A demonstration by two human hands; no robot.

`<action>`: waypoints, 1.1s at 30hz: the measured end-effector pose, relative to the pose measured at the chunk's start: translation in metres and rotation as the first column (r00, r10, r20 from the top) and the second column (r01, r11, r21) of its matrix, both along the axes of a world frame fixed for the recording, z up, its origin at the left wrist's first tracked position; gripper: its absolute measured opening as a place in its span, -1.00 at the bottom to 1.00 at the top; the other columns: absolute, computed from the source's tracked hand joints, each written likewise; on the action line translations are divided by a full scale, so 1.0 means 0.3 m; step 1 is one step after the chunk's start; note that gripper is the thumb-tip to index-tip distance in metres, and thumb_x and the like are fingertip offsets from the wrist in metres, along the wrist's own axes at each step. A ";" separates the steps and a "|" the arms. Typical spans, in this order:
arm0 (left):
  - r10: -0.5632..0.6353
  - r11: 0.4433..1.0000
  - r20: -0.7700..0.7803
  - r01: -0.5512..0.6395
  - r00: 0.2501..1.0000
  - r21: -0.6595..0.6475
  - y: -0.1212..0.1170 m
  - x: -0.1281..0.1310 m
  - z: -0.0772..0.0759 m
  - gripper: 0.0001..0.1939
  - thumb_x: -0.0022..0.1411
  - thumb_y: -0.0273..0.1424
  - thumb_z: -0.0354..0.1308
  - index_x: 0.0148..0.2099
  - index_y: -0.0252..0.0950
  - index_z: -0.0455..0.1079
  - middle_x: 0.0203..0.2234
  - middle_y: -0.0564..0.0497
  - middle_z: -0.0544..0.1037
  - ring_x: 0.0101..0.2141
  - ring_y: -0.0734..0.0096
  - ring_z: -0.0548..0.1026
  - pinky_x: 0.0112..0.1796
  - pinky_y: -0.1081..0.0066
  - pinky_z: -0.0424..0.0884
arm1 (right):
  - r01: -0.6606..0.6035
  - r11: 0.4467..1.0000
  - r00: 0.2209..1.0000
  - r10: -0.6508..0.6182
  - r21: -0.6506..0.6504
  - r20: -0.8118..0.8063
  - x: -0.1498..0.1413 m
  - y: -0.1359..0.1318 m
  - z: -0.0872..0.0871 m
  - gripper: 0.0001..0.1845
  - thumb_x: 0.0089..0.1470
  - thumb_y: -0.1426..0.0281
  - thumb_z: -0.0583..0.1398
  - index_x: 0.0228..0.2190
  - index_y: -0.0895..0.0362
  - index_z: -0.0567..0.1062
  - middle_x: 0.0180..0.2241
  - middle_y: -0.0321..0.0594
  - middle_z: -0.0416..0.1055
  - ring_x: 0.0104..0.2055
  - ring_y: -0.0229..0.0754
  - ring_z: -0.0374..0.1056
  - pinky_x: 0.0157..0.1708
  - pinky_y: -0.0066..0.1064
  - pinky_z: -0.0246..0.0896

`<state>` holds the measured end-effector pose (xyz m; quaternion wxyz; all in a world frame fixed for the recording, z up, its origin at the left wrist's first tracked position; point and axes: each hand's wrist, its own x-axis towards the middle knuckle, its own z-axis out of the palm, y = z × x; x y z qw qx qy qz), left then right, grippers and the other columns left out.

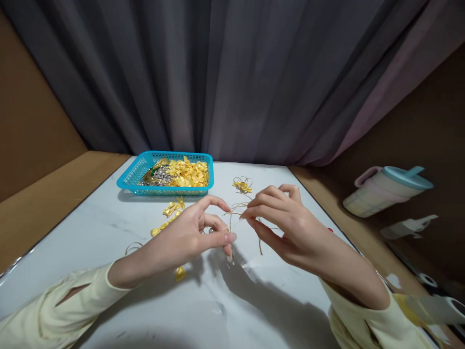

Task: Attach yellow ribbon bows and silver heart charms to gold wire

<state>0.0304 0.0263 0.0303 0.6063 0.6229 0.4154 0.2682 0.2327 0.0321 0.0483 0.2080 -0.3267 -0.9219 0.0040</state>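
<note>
My left hand [198,235] is closed in a pinch on a thin gold cord [230,222], its index finger reaching out above the thumb. Close on the right, the fingertips of my right hand [286,220] are pressed together on thin gold strands, and one loose strand [260,245] hangs below them. Whether both hands hold the same cord I cannot tell. Beyond my fingers a yellow bow with gold loops [242,186] lies on the white table [203,320]. Several yellow ribbon bows [170,209] lie beside my left hand, and a single yellow piece [180,274] sits below my left wrist.
A blue plastic basket [125,182] at the back left holds yellow bows, silvery small parts and gold cords. To the right stand a tilted-looking tumbler [388,191] and a white bottle [409,227]. A grey curtain [236,87] closes off the back. A roll [436,310] lies lower right.
</note>
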 end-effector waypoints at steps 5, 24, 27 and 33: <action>-0.002 1.000 0.013 0.002 1.000 0.006 -0.003 0.000 0.006 -0.69 0.10 -0.39 0.16 -0.12 -0.25 0.15 -0.55 0.14 0.50 -0.34 0.36 0.45 -0.22 0.38 0.24 | 0.029 0.999 1.000 -0.029 0.029 -0.010 0.034 0.007 0.021 -0.86 0.17 0.53 0.04 -0.33 0.15 0.40 -0.37 -0.25 0.41 -0.25 -0.21 0.23 -0.19 -0.27 -0.09; -0.101 0.945 -0.338 0.197 0.936 0.260 0.014 0.089 -0.069 -0.72 0.11 -0.09 0.11 -0.20 -0.13 0.36 -0.46 0.11 0.57 -0.35 0.27 0.45 -0.40 0.45 0.26 | 0.399 0.842 0.917 -0.367 -0.363 0.156 0.050 -0.078 -0.182 -0.82 0.02 0.62 0.07 -0.42 0.23 0.47 -0.40 -0.20 0.42 -0.26 -0.20 0.23 -0.22 -0.34 -0.12; -0.108 0.910 -0.363 0.239 0.925 0.338 0.021 0.130 -0.080 -0.73 0.08 -0.07 0.13 -0.30 -0.11 0.46 -0.46 0.13 0.56 -0.38 0.27 0.46 -0.42 0.46 0.28 | 0.488 0.796 0.873 -0.456 -0.358 0.175 0.061 -0.110 -0.230 -0.80 0.04 0.60 0.05 -0.41 0.23 0.47 -0.38 -0.19 0.42 -0.26 -0.20 0.23 -0.25 -0.36 -0.11; -0.197 0.878 -0.356 0.326 0.914 0.350 0.030 0.193 -0.088 -0.75 0.06 -0.09 0.13 -0.37 -0.12 0.47 -0.45 0.11 0.57 -0.41 0.28 0.46 -0.46 0.48 0.29 | 0.601 0.731 0.797 -0.577 -0.322 0.177 0.085 -0.174 -0.287 -0.83 0.01 0.61 0.04 -0.49 0.24 0.41 -0.42 -0.17 0.39 -0.35 -0.21 0.18 -0.31 -0.37 -0.12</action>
